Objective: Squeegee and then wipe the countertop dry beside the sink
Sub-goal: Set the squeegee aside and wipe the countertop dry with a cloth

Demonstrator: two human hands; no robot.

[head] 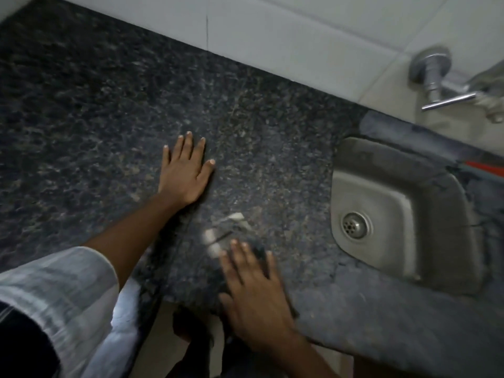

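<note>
L hand (185,173): flat, open on countertop (95,105) | R hand (253,290): spread over blurred cloth (231,238), prob. pressing, grip unclear | sink (395,214) right.

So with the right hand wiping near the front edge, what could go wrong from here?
The dark cloth under the right hand lies close to the countertop's front edge, so it might slip off or push water onto the floor. The left hand is pressed flat on granite that may be wet and could slide.

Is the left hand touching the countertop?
Touching. The head view shows the left hand spread flat, palm down on the countertop, with no gap visible under the fingers or palm.
</note>
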